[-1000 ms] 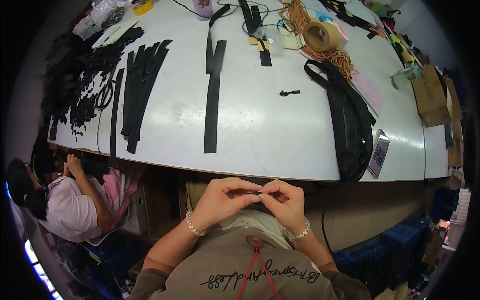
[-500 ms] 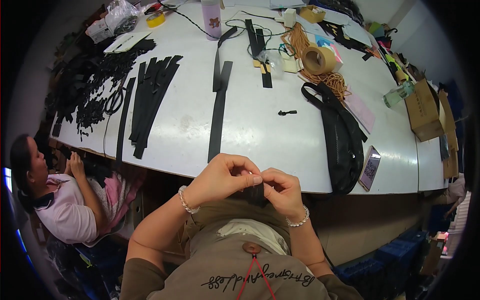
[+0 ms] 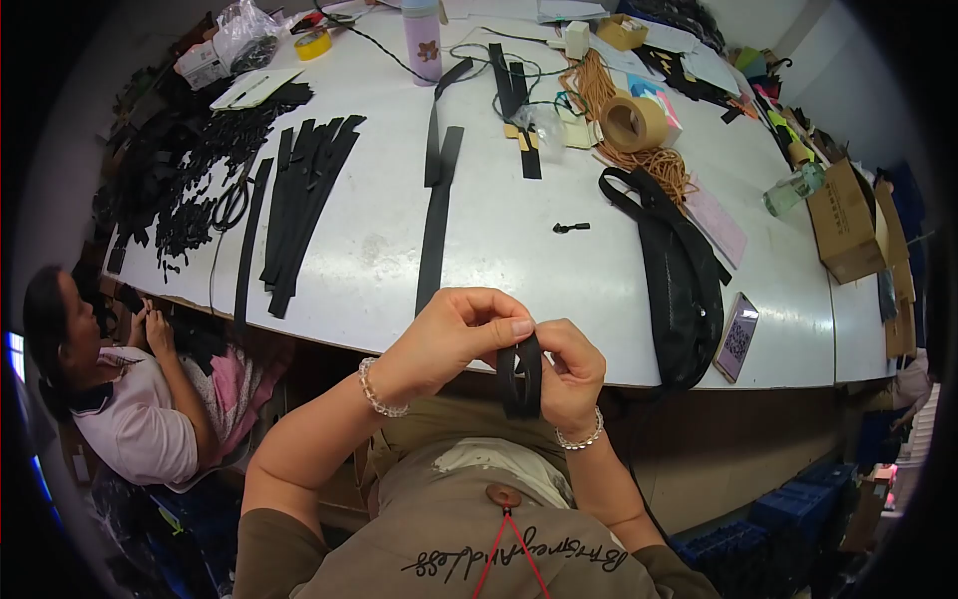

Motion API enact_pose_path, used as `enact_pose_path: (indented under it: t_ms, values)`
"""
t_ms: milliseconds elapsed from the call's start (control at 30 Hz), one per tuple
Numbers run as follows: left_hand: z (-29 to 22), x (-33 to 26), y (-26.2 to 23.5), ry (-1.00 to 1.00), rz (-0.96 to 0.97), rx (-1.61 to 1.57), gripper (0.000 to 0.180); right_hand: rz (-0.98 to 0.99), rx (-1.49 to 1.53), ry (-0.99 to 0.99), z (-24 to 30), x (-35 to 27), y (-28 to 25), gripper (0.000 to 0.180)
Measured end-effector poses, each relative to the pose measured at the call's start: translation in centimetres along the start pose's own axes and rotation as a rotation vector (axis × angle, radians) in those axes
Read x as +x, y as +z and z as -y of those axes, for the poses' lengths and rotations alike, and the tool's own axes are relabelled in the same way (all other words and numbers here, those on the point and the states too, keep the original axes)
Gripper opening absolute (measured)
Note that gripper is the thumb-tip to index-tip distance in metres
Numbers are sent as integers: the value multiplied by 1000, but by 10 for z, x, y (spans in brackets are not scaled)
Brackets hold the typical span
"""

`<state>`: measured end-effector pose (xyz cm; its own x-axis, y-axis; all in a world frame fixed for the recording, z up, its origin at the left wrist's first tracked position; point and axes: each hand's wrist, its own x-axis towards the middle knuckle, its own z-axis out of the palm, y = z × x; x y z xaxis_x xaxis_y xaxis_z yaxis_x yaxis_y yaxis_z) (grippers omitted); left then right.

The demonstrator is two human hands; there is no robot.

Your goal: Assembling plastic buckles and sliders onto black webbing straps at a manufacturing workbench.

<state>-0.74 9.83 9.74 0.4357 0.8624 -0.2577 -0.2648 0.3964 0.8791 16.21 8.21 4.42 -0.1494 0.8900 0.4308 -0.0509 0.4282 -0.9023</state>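
Black strap piece (image 3: 521, 374) is held in front of the person's body, just below the near edge of the white surface (image 3: 519, 260). Compared with a second ago, the hands are now lifted closer to that edge and the strap hangs down folded between them, so the handling seems to go on. Left hand (image 3: 454, 334) fingers pinch its top; right hand (image 3: 571, 374) fingers close around its side. Farther on the surface lie a long black strip (image 3: 436, 225), a black bag (image 3: 679, 275) and a tape roll (image 3: 632, 122).
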Motion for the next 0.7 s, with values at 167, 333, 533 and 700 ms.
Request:
enact_pose_path:
  t_ms: [167,333,533,700]
  values:
    - [-6,-1,-6,-120,4,-22,13,36,70,89,4,-1,1,8]
    - [-12,2,-19,-173,80,215,14,71,218,228,1,-5,4,7]
    - [4,3,-21,-126,1,48,15,-8,561,591,-1,-5,11,7]
    - [14,5,-17,-55,6,-87,14,24,628,395,-20,-7,13,10]
